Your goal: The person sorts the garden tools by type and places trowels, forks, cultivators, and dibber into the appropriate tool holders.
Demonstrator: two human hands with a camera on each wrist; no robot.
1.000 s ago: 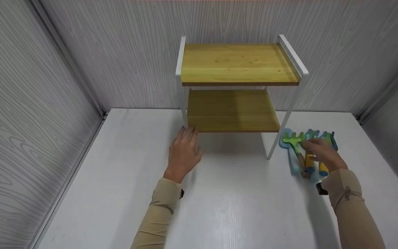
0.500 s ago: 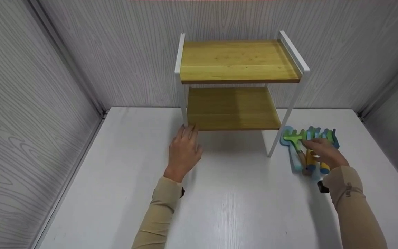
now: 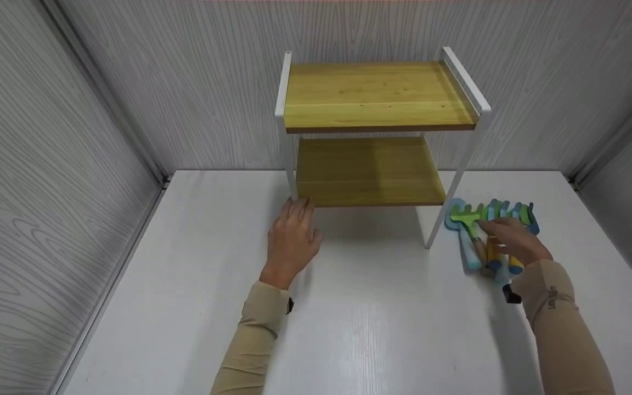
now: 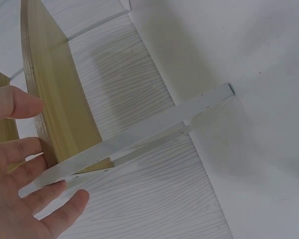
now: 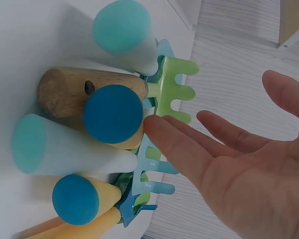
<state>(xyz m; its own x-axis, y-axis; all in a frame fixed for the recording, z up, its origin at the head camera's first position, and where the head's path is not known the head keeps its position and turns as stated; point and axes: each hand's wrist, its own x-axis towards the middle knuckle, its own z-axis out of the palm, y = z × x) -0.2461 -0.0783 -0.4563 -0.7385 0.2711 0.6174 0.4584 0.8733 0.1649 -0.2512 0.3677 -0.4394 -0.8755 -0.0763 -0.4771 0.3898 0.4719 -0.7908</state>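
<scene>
My left hand point(image 3: 292, 238) touches the front left corner of a two-tier rack's lower board point(image 3: 368, 170). In the left wrist view, its slightly bent fingers rest at the white leg point(image 4: 134, 134) and the board edge, thumb spread apart. My right hand point(image 3: 519, 241) hovers over a cluster of small garden tools to the right of the rack, fingers extended and thumb apart. One fingertip overlaps a yellow handle with a blue end point(image 5: 113, 113) in the right wrist view. Beside it lies a green hand rake point(image 5: 172, 84) with a wooden handle point(image 5: 92, 88); a light-blue fork point(image 5: 147, 174) lies below.
The rack's wooden top board point(image 3: 376, 99) has white side rails. A white table point(image 3: 382, 329) carries the rack and tools. Grey wood-grain panels point(image 3: 212, 82) enclose the back and both sides. More pale-blue point(image 5: 122, 25) and yellow handles point(image 5: 79, 199) lie close together.
The head view has shifted slightly, so the rack and tools sit a little higher in it. Both hands keep nearly the same places and poses.
</scene>
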